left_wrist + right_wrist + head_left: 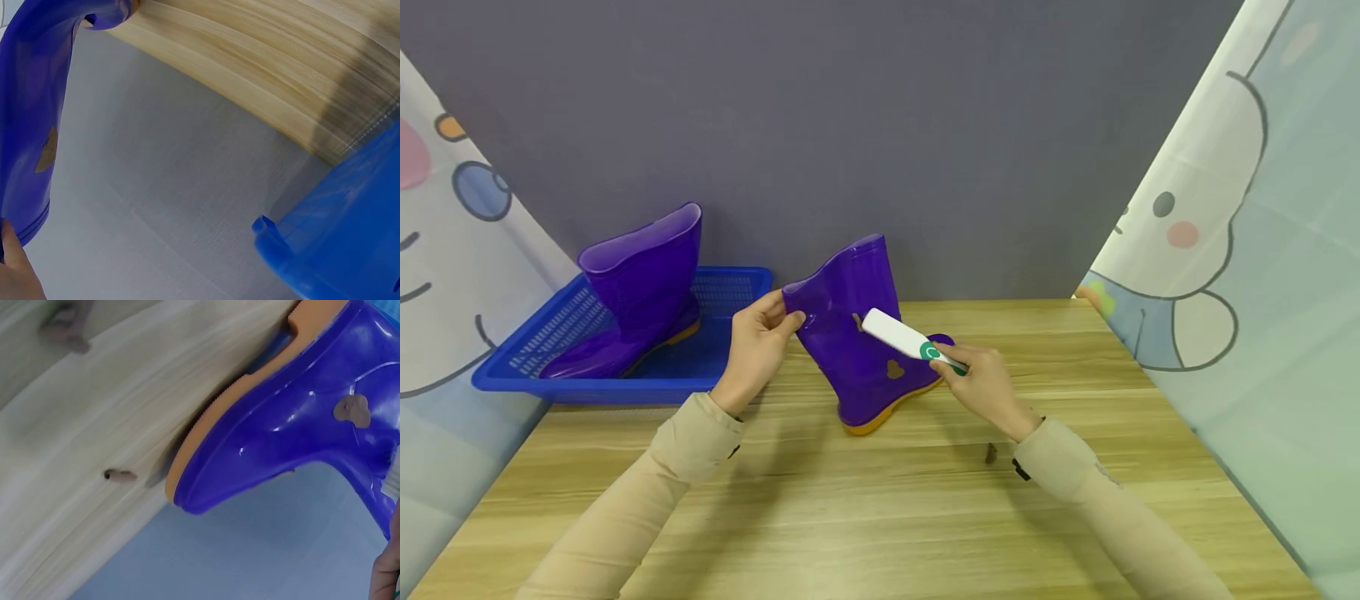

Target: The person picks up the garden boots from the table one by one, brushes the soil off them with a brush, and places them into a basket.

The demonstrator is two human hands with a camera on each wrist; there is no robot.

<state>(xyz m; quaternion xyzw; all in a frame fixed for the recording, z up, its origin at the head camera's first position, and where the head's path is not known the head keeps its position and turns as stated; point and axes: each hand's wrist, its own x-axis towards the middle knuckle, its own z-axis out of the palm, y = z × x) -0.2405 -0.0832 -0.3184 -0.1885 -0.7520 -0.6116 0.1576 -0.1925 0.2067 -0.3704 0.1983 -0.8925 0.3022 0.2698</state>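
Note:
A purple rubber boot (857, 333) with an orange sole stands on the wooden table (880, 517), with brown mud spots (894, 369) on its side. My left hand (760, 346) pinches the rim of its shaft. My right hand (981, 385) grips the green end of a white brush (898, 335), whose head lies against the boot's side. The left wrist view shows the boot's shaft (31, 119) with a brown spot. In the right wrist view the boot's toe (281, 431) and orange sole fill the frame, with a mud spot (351, 410) on it.
A second purple boot (636, 292) stands in a blue plastic basket (722, 371) at the back left of the table. Small brown bits (991, 453) lie on the wood near my right wrist. A grey wall and printed curtains (1247, 250) close in the sides.

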